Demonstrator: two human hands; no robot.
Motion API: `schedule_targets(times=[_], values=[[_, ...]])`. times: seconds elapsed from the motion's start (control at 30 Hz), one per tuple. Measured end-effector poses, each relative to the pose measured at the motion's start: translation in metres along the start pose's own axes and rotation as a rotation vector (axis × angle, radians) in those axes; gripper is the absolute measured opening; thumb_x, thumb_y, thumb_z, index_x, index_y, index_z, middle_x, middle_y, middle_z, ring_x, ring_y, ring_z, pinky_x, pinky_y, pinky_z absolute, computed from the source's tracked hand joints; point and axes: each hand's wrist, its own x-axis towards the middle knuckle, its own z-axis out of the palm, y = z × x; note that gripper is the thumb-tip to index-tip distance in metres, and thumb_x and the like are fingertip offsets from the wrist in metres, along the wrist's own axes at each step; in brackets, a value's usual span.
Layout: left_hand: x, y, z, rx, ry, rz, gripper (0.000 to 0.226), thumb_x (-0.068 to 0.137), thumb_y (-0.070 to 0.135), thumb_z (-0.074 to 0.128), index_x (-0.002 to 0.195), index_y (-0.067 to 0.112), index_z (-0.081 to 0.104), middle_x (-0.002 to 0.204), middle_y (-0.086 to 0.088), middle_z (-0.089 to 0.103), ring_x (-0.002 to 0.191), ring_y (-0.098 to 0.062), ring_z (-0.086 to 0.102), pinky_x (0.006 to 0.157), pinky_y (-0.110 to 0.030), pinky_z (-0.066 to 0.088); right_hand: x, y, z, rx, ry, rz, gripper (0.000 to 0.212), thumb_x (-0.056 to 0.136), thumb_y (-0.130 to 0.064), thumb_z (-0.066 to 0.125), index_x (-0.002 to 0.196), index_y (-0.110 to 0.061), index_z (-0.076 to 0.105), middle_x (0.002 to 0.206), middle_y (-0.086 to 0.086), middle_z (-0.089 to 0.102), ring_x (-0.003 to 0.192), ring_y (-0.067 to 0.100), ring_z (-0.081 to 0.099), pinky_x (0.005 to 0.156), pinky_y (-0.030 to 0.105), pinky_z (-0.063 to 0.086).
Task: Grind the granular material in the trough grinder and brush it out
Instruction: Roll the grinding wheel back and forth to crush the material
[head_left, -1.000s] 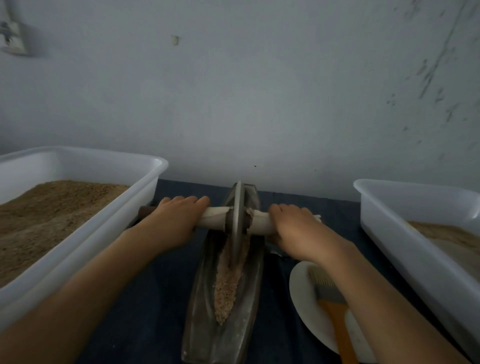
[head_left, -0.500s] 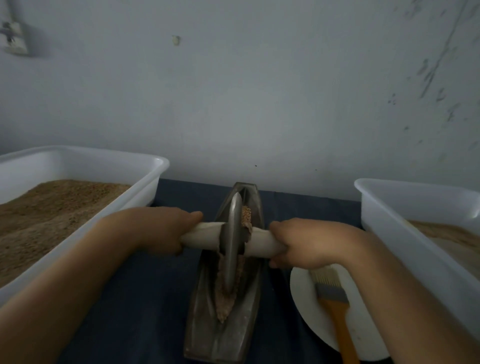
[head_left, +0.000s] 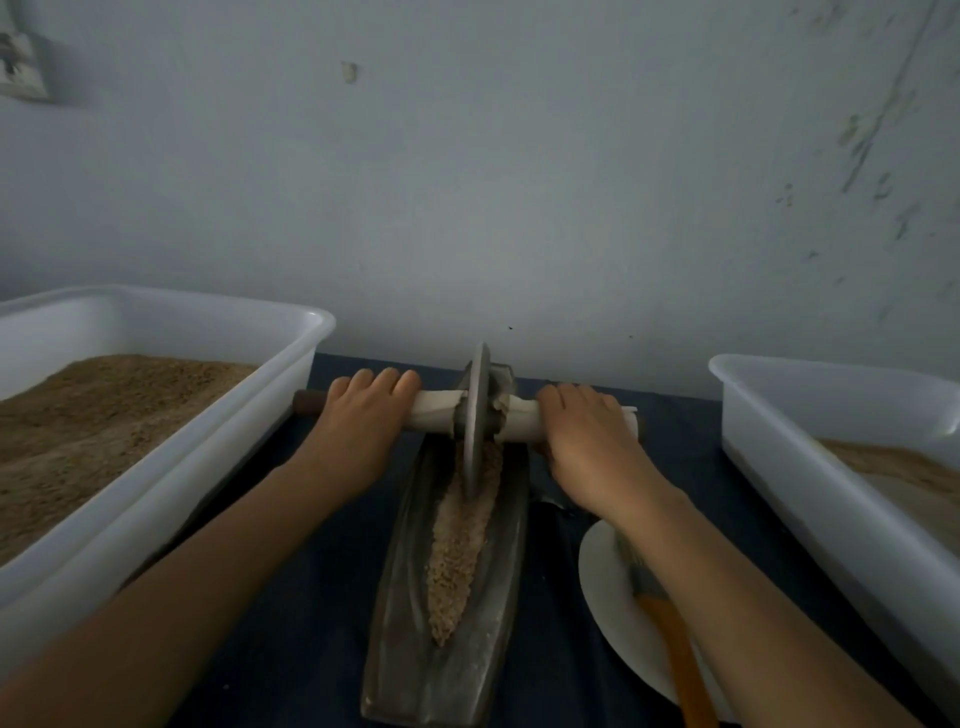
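Note:
A dark metal trough grinder (head_left: 410, 649) lies lengthwise on the dark table in front of me. A strip of brown granular material (head_left: 457, 545) fills its groove. The metal grinding wheel (head_left: 475, 415) stands upright at the trough's far end, on a white-wrapped axle. My left hand (head_left: 358, 431) lies over the axle left of the wheel, fingers curled over it. My right hand (head_left: 587, 441) lies over the axle right of the wheel in the same way. A brush with an orange handle (head_left: 675, 660) lies on a white plate (head_left: 608, 597), partly hidden under my right forearm.
A large white tub (head_left: 218, 431) heaped with brown granules stands on the left. A second white tub (head_left: 810, 467) with finer material stands on the right. A grey wall rises just behind the trough.
The wheel rolled toward me half a second ago, then away again. It now stands at the far end of the trough, and both my arms are stretched forward.

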Motion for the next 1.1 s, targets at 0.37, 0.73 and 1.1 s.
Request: schedule_targets(times=[0.37, 0.73, 1.1], values=[[-0.015, 0.002, -0.075, -0.118, -0.769, 0.116, 0.037, 0.089, 0.020, 0.060, 0.114, 0.031, 0.035, 0.107, 0.006, 0.053, 0.094, -0.008, 0.049, 0.083, -0.023, 0.038, -0.019, -0.012, -0.069, 0.176, -0.686, -0.107, 0.042, 0.090, -0.037, 0.058, 0.121, -0.012, 0.044, 0.108, 0.003, 0.052, 0.086, 0.012, 0.044, 0.053, 0.015, 0.028], [-0.008, 0.001, -0.055, -0.061, -0.610, 0.085, 0.035, 0.091, 0.018, 0.055, 0.119, 0.021, 0.035, 0.118, -0.001, 0.050, 0.105, -0.017, 0.050, 0.090, -0.031, 0.039, -0.011, -0.006, -0.055, 0.250, -0.659, -0.038, 0.029, 0.091, -0.033, 0.057, 0.108, -0.014, 0.043, 0.094, -0.002, 0.044, 0.086, 0.014, 0.045, 0.055, 0.018, 0.030], [0.000, 0.007, -0.010, 0.023, -0.030, -0.016, 0.038, 0.084, 0.015, 0.057, 0.116, 0.024, 0.038, 0.113, 0.003, 0.047, 0.105, -0.019, 0.045, 0.089, -0.032, 0.032, -0.003, 0.004, -0.003, 0.040, -0.084, 0.002, 0.023, 0.088, -0.019, 0.054, 0.109, -0.013, 0.045, 0.109, 0.005, 0.052, 0.098, 0.022, 0.046, 0.069, 0.030, 0.022]])
